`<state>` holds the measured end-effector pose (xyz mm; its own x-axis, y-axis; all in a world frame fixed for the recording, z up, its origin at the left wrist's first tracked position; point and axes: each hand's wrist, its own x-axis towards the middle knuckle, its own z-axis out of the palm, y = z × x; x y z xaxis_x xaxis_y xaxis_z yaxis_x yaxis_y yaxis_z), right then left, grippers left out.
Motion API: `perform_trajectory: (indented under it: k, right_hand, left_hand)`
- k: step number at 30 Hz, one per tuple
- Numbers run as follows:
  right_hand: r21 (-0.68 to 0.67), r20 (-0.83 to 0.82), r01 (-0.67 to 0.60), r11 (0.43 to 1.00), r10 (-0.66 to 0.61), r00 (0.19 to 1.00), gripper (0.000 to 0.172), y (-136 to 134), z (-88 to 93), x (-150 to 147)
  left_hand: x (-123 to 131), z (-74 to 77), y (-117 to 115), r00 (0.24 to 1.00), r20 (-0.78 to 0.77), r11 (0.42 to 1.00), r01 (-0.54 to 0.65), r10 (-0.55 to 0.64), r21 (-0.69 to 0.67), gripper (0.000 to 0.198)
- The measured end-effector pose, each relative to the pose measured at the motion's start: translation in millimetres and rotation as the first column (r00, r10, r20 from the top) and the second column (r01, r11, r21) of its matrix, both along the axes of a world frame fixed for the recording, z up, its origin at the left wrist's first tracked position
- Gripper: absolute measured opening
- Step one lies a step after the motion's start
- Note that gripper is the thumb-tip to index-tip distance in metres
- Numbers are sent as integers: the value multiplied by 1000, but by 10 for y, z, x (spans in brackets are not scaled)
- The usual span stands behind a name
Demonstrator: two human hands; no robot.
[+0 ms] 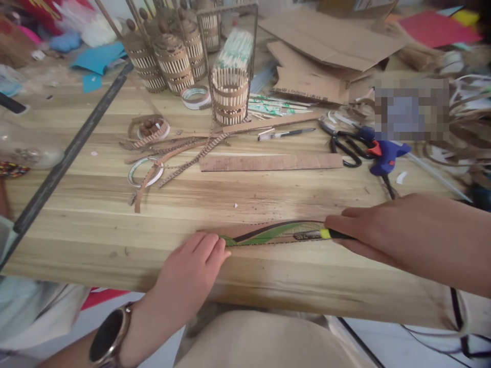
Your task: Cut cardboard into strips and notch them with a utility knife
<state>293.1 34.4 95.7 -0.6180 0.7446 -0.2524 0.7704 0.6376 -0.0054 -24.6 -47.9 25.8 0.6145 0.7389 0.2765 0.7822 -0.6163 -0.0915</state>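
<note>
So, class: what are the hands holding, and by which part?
The right hand grips a yellow-banded tool by its rear end. The left hand holds nothing, only pressing the left end of the cardboard strip.

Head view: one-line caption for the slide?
Left hand pins a green-printed cardboard strip to the wooden table; right hand holds a yellow-and-black tool on it, scissors and glue gun beyond.

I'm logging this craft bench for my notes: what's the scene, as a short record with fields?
Left: left hand flat, fingers pressing the end of the green-printed strip
Right: right hand grips a black-and-yellow tool lying along that strip
Surface: wooden table
Beyond: scissors, blue glue gun, plain cardboard strip, pen
</note>
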Motion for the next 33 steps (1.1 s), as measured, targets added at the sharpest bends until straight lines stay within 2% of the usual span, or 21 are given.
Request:
perform_trajectory:
  k: [3,6,9,11,13,15,16,17,18,20,21,23,25,26,27,29,30,31,32,33]
  right_hand:
    - [-168,37,-16,986,23,999,15,-15,53,84]
    - [-144,62,57,988,-49,997,21,-53,62,79]
    - [-113,18,102,988,-101,995,27,-97,32,67]
    - [-100,-60,148,984,-154,986,32,-117,23,69]
    - [-124,-188,200,972,-221,957,36,-128,34,67]
    - [-170,-319,260,950,-303,898,40,-134,50,43]
    - [-200,-365,289,936,-345,865,40,-138,52,18]
    - [-236,-389,314,920,-385,837,40,-144,48,-17]
    - [-276,-396,335,901,-424,814,38,-152,36,-60]
    - [-377,-371,348,858,-484,792,35,-177,-12,-162]
    - [-433,-346,344,833,-506,790,33,-190,-44,-216]
    - [-532,-299,320,784,-527,796,25,-210,-112,-307]
    - [-587,-274,278,761,-509,816,14,-210,-168,-360]
    - [-590,-275,258,765,-491,827,10,-198,-187,-368]
    - [-581,-277,243,777,-469,839,8,-180,-201,-366]
    - [-553,-270,227,801,-430,861,8,-127,-211,-339]
    - [-542,-262,221,811,-413,872,7,-95,-211,-320]
    - [-537,-252,210,817,-392,885,6,-62,-209,-302]
    - [-536,-243,194,822,-370,897,5,-29,-209,-286]
    - [-541,-235,170,824,-342,910,5,2,-210,-274]
  left_hand:
    - [43,104,173,1000,-1,993,22,-22,-120,20]
    - [157,179,345,999,-15,966,36,-42,-256,7]
    - [270,222,430,996,-50,872,45,-80,-487,3]
    - [304,259,446,996,-63,800,18,-70,-600,8]
    - [306,305,449,999,-31,735,-28,9,-678,13]
    - [301,344,444,979,58,663,-87,194,-744,15]
    - [307,353,439,941,124,601,-96,314,-794,15]
    - [324,350,430,881,193,514,-65,432,-855,14]
    - [355,337,419,798,258,413,12,545,-911,13]
    - [457,279,391,589,325,186,284,740,-941,16]
    - [523,241,375,486,331,133,397,809,-908,19]
    - [657,165,334,312,303,93,542,900,-835,25]
    - [751,115,274,222,275,80,625,935,-777,31]
    - [769,106,236,223,264,61,645,938,-761,33]
    - [766,109,195,262,263,31,652,929,-758,35]
    - [696,148,113,435,303,-18,594,848,-804,34]
    - [638,177,82,562,356,4,532,747,-847,31]
    - [573,206,63,673,426,147,431,605,-890,26]
    - [509,229,59,765,490,408,324,418,-853,23]
    - [450,241,71,824,529,689,262,206,-676,20]
